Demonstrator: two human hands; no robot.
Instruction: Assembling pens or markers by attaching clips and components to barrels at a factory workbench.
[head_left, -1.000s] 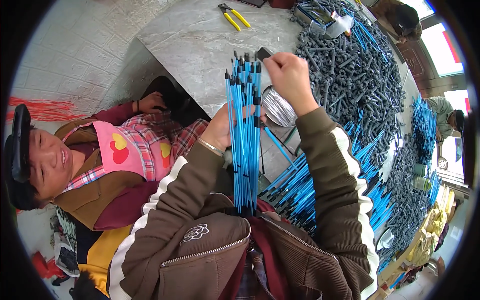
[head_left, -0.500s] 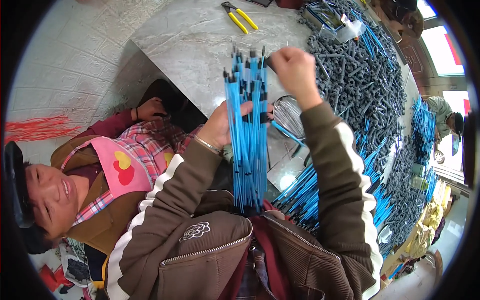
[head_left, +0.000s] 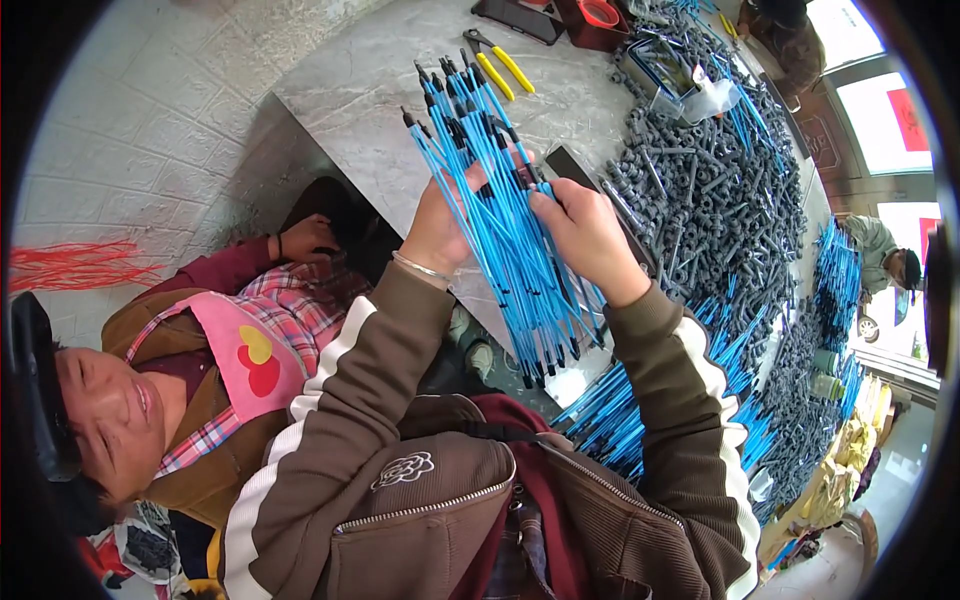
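Several red strands [head_left: 80, 265] lead us off at the far left, and right below them a co-worker [head_left: 265, 350] in a pink apron leans in. On to the left hand [head_left: 440, 232]: fingers wrapped firmly round the bundle [head_left: 505, 225] of blue rods, which tilts, black-tipped top leaning left, held up over the table [head_left: 350, 85] edge! Beyond its top, yellow-handled pliers [head_left: 500, 62] lie open. Here's the right hand [head_left: 592, 238], thumb and fingers clamped at the bundle's right edge; how many rods they grip, I can't tell. Loose rods [head_left: 622, 412] below, grey parts [head_left: 700, 180] heaped beyond, another person [head_left: 870, 245] far right.
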